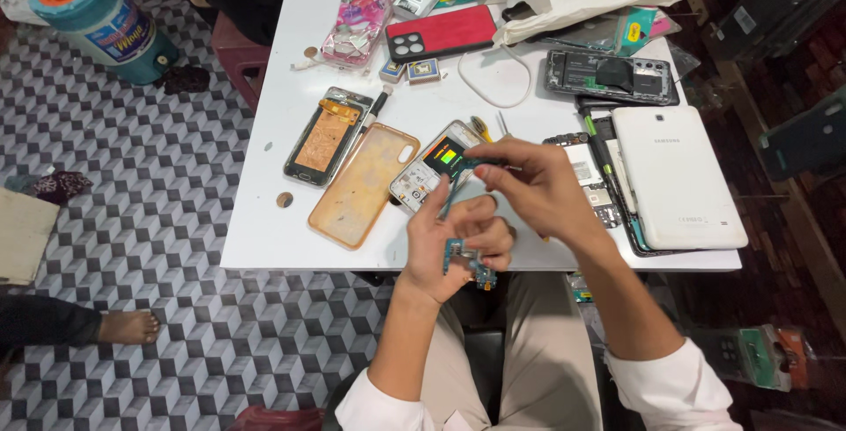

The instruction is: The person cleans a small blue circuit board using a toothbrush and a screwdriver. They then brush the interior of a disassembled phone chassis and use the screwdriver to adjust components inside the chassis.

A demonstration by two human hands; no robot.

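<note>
over the white table's (264, 246) near edge, a small circuit board (465, 263) is pinched in the left hand (454, 250); tweezers (451, 195) are gripped just above by the right hand (538, 189).

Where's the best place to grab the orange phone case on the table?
Take the orange phone case by its long left edge, coming from the table's left side. It lies flat, tilted, with bare tabletop along that edge; the opened phone crowds its right. A judgement: pinch the raised rim, not the flat back.

Blue-labelled teal jug (92, 18) top-left floor; small blue-yellow boxes (423, 70) mid-table.
</note>
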